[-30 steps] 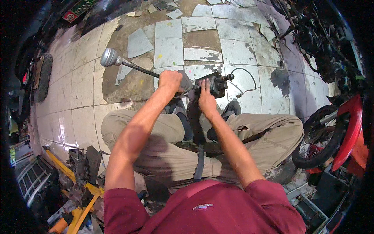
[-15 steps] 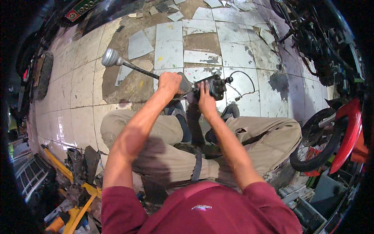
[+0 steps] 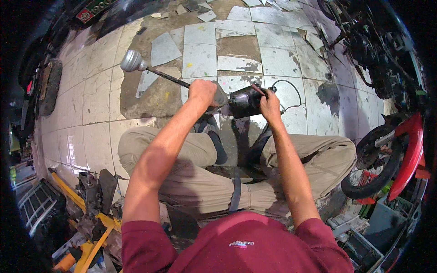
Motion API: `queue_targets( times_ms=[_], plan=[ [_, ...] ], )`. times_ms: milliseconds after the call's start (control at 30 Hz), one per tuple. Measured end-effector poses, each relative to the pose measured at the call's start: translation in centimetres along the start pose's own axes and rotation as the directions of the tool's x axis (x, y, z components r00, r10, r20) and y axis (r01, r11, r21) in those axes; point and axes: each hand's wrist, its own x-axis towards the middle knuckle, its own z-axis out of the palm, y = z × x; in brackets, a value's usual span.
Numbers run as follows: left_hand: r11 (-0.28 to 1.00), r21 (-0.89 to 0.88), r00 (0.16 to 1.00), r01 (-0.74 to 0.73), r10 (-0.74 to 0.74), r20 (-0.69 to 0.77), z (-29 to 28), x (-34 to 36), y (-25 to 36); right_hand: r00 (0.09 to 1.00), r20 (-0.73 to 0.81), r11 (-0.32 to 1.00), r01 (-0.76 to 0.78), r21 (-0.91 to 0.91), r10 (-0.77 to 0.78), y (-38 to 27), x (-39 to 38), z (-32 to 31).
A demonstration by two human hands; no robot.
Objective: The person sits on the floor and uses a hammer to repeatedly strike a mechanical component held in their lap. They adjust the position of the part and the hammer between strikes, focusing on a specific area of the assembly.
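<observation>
A long dark shaft [image 3: 167, 78] runs up to the left and ends in a silver bulb-shaped head [image 3: 132, 60]. My left hand [image 3: 202, 93] is closed around its lower part, beside a dark grey block [image 3: 220, 95]. Just right of that block is a black housing [image 3: 245, 103], which seems joined to it by a short stub. My right hand [image 3: 270, 108] is closed at the housing's right end, its fingers curled over the edge. A thin black cable [image 3: 300, 95] loops out beyond that hand. What kind of part this is, I cannot make out.
Loose broken tiles [image 3: 165, 49] lie on the tiled floor ahead. At the right stand a wheel [image 3: 373, 168] with a red fender [image 3: 409, 150] and a grey crate [image 3: 359, 250]. Yellow metal parts [image 3: 68, 191] and scrap are piled at the lower left.
My right hand has slid from the top of the black housing to its right end, and its fingers have curled. The housing has turned. My left hand has hardly moved.
</observation>
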Motion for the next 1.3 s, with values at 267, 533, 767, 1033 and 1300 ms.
queue_targets(
  times_ms=[267,533,767,1033,1300],
  plan=[
    [1.000,0.028,1.000,0.012,-0.013,0.020,-0.8,0.1,0.2,0.979,-0.168,0.993,-0.114,0.042,0.119,1.3,-3.7,5.0],
    [0.999,0.016,0.999,-0.029,0.028,0.029,-0.8,0.2,0.1,0.982,0.189,0.924,0.090,-0.371,-0.020,-0.1,-4.1,5.7],
    [0.998,0.062,0.998,-0.023,0.026,-0.050,-0.1,0.2,0.1,0.905,0.342,0.869,0.368,-0.331,-0.253,0.9,-2.4,6.6],
    [0.999,0.026,1.000,-0.024,0.024,0.001,0.5,0.7,0.0,0.851,0.483,0.836,0.410,-0.364,-0.207,0.9,-3.1,6.6],
    [1.000,-0.004,0.998,-0.017,0.017,-0.066,0.0,0.8,0.0,0.875,0.481,0.852,0.296,-0.432,-0.060,0.5,-0.6,8.4]
  ],
)
